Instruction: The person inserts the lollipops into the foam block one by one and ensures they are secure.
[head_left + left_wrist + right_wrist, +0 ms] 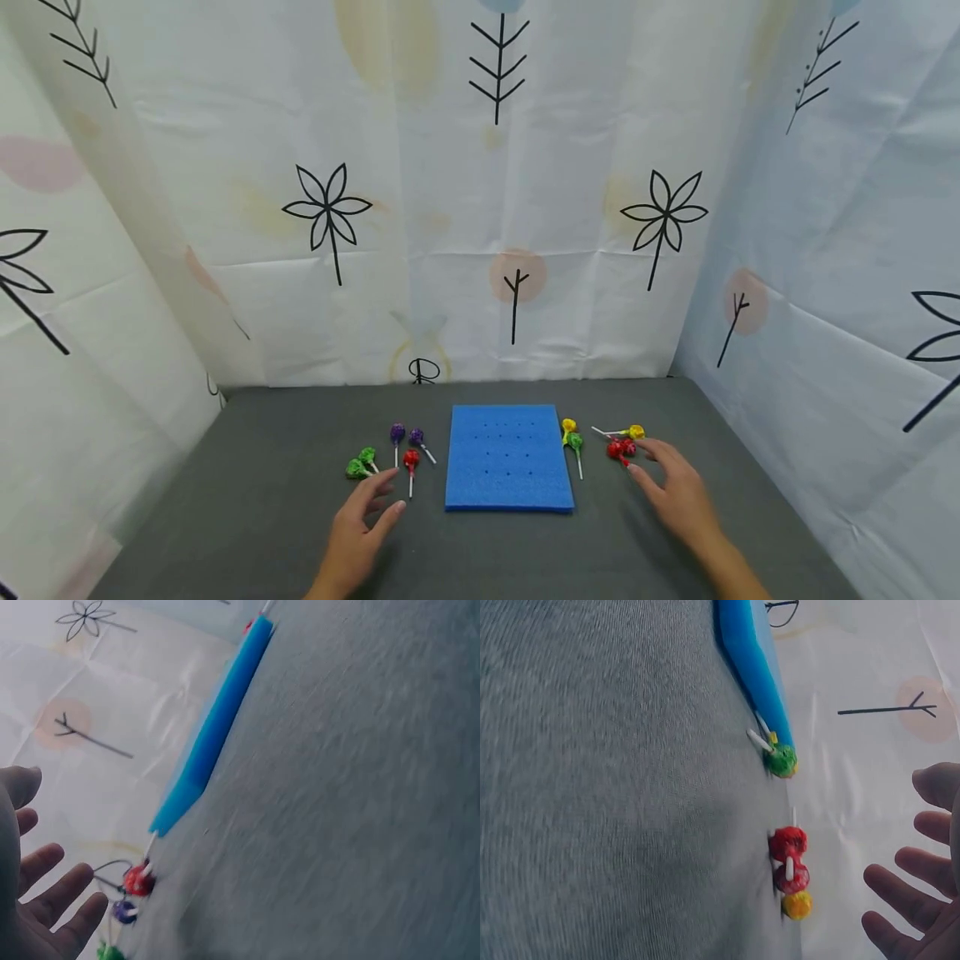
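Observation:
My left hand (356, 533) hovers with spread, relaxed fingers near the left lollipops. Those are two green lollipops (357, 468), two purple lollipops (397, 433) and a red lollipop (412, 459). My right hand (681, 497) hangs, fingers apart, close by the right-hand bunch: red lollipops (617, 450) and a yellow lollipop (636, 432). Both wrist views show the palms holding nothing. Between the hands lies a flat blue foam board (510, 492) with rows of small holes. Another green lollipop (575, 442) and a yellow wrapped one (569, 425) lie along its right edge.
A dark grey tabletop (247, 500) carries everything. White printed cloth (450, 200) hangs behind it, with side panels on the left (97, 333) and right (840, 267) closing in the table.

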`<act>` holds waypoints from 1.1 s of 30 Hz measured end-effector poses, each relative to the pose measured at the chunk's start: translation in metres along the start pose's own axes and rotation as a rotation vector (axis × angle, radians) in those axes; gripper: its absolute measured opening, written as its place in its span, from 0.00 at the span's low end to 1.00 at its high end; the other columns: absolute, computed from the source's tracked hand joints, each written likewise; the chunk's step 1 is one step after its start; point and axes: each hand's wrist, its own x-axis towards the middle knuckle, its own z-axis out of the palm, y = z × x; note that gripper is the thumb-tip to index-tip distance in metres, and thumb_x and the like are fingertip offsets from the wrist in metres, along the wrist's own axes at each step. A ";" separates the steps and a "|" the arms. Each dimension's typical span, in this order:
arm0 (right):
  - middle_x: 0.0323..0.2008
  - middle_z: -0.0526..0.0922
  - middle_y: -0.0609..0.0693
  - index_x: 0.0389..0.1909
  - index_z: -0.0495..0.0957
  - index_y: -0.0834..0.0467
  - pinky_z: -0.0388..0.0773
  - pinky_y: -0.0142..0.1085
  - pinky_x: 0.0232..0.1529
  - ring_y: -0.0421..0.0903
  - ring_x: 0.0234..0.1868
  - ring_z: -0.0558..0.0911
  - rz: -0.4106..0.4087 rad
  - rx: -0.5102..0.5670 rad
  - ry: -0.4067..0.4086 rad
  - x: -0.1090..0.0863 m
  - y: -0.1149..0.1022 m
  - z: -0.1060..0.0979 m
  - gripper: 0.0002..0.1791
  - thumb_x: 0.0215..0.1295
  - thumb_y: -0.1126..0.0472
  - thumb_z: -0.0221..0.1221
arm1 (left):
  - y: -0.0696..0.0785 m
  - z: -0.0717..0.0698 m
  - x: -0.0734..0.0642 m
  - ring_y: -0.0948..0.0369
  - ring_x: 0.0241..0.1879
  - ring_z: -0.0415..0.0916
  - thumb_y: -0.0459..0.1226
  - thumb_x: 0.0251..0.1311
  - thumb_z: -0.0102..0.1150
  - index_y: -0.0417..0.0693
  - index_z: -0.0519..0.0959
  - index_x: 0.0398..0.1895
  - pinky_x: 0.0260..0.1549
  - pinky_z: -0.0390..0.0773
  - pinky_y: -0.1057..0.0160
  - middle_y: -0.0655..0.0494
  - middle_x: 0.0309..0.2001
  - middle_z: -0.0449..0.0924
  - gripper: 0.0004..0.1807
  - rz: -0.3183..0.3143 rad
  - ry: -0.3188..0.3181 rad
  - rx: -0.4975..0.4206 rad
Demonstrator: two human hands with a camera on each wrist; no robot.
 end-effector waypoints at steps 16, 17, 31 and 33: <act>0.47 0.82 0.59 0.56 0.77 0.62 0.76 0.35 0.42 0.45 0.41 0.82 0.254 0.303 -0.082 0.014 -0.008 0.040 0.19 0.65 0.63 0.63 | 0.016 0.045 0.005 0.47 0.51 0.77 0.33 0.64 0.61 0.44 0.73 0.61 0.47 0.76 0.47 0.44 0.57 0.75 0.22 -0.073 -0.028 -0.170; 0.48 0.82 0.59 0.56 0.77 0.62 0.76 0.35 0.42 0.44 0.40 0.82 0.266 0.315 -0.087 0.016 -0.008 0.042 0.19 0.65 0.63 0.63 | 0.018 0.047 0.005 0.47 0.51 0.77 0.33 0.64 0.61 0.44 0.73 0.61 0.47 0.76 0.47 0.44 0.57 0.75 0.22 -0.081 -0.023 -0.181; 0.49 0.80 0.62 0.58 0.74 0.65 0.76 0.42 0.42 0.57 0.46 0.81 0.400 0.348 -0.175 0.035 -0.016 0.066 0.20 0.68 0.63 0.59 | 0.022 0.078 0.011 0.50 0.45 0.78 0.33 0.60 0.64 0.40 0.77 0.56 0.40 0.77 0.60 0.45 0.52 0.78 0.20 -0.131 0.007 -0.161; 0.49 0.80 0.63 0.58 0.74 0.66 0.76 0.43 0.41 0.56 0.43 0.82 0.412 0.346 -0.184 0.038 -0.016 0.070 0.20 0.68 0.63 0.59 | 0.024 0.079 0.011 0.49 0.46 0.77 0.34 0.61 0.63 0.41 0.76 0.57 0.40 0.76 0.59 0.44 0.54 0.77 0.20 -0.138 -0.014 -0.165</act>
